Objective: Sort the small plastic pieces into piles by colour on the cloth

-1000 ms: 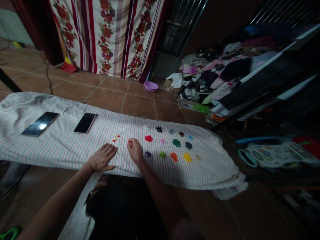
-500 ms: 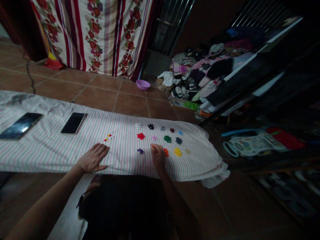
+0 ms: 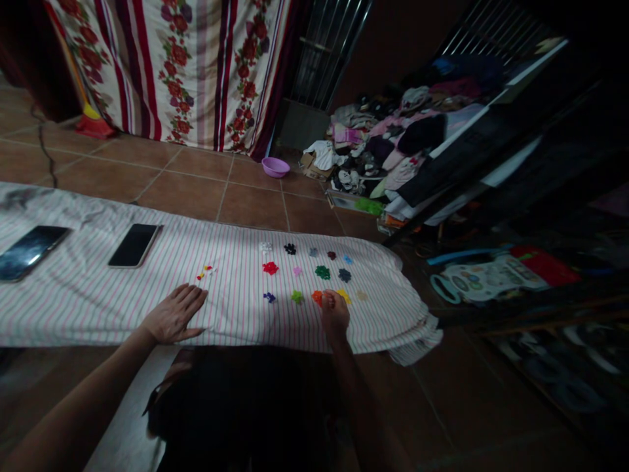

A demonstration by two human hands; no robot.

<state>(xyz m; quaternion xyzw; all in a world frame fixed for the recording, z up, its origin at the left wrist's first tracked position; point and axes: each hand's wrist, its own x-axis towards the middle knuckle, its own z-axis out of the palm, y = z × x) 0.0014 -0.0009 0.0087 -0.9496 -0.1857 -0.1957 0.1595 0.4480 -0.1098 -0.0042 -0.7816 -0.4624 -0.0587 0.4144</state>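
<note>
My left hand lies flat on the striped cloth, fingers stretched out. Just beyond its fingertips is a small cluster of red, yellow and white pieces. My right hand is closed at the orange pile, its fingertips drawn together at that pile's right edge; whether a piece is between them is hidden. The yellow pile is partly covered by this hand. Around it lie little piles in lime green, dark blue, red, dark green and beige.
Two phones lie at the left of the cloth, the nearer one and a larger one. Beyond the cloth, a purple basin stands on the tiled floor. Clothes are heaped at the back right.
My right hand has moved right, from the lime green pile to the orange one, uncovering the lime green pieces. My left hand stays flat on the cloth. The view has shifted slightly.
</note>
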